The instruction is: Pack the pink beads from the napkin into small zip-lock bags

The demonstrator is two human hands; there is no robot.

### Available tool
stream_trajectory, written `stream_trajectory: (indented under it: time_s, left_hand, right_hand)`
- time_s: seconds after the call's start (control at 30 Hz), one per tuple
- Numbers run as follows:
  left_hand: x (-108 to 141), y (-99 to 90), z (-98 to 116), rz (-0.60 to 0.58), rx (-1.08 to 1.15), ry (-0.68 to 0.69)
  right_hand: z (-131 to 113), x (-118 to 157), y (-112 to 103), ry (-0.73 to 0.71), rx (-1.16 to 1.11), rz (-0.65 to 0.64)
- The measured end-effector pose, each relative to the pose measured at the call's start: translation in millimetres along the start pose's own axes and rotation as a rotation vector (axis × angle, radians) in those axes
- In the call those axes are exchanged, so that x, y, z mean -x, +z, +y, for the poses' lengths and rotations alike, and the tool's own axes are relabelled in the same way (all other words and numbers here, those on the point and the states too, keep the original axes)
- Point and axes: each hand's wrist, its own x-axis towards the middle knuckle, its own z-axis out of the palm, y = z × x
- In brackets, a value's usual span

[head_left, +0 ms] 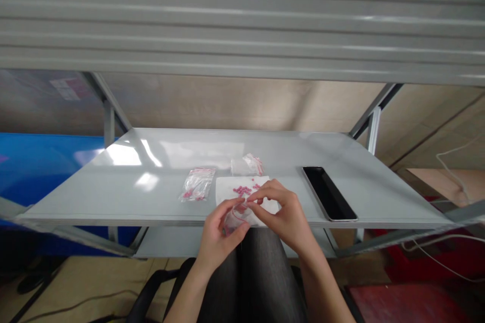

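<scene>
At the near edge of the grey bench (382, 181), above the lap: left hand (219, 236) grasping a small clear bag (234, 218) between thumb and curled fingers. Right hand (285, 212) opposite, thumb and forefinger drawn close at the bag's mouth; at this size I cannot tell whether they grip the lip, a pink piece or nothing.

Handling notes (judgement only): film this limp should fold flat, so a light sideways squeeze from the left hand ought to make the mouth gape. Better worked well over the white sheet (223, 185) than out by the bench edge, since anything dropped there could end up on the lap or floor. Small, gentle fingertip moves should suit; a hard pinch might make a rounded piece skid.

Materials. Pink pieces (242, 190): small, roundish, gathered in a loose cluster on the sheet, a few strays towards its far right. Sheet: flat, matt, paper-like. Left-hand packet (198, 184): crinkled glossy film lying on the bench, pink showing at its near end. Far packet (245, 165): rumpled, transparent, just behind the sheet, reddish strips at its right side. Black tablet-like slab (329, 193): smooth, pale-rimmed, lying aslant to the right. Bench top: smooth and hard, throwing back white glare at the left.
</scene>
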Motion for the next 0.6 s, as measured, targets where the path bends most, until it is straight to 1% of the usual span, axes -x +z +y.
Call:
stream_trajectory:
  time_s: [0.07,0.17,0.23,0.33,0.43,0.53,0.6]
  left_hand:
    - [-0.5,0.4,0.4,0.006,-0.005,-0.001]
    - [-1.3,0.6,0.9,0.013,-0.031,-0.003]
    - [-2.1,0.6,1.3,0.016,-0.055,0.008]
    - [-2.9,2.0,3.5,0.004,-0.099,0.048]
    - [-0.7,4.8,9.8,-0.008,-0.208,0.091]
    - [6.4,6.0,18.6,0.005,-0.295,0.111]
    - [12.9,4.6,23.9,0.019,-0.283,0.090]
  right_hand:
    - [-11.7,1.0,-0.6,0.004,-0.049,-0.066]
    - [-18.2,4.3,1.0,0.062,-0.078,-0.118]
    - [-18.5,9.1,3.0,0.081,-0.111,-0.124]
    - [-16.8,18.9,7.2,0.063,-0.109,-0.126]
    - [-15.0,27.8,9.4,0.097,-0.082,-0.103]
    - [-16.0,34.8,4.7,0.117,-0.104,-0.107]
    - [-18.6,39.1,-1.4,0.101,-0.121,-0.115]
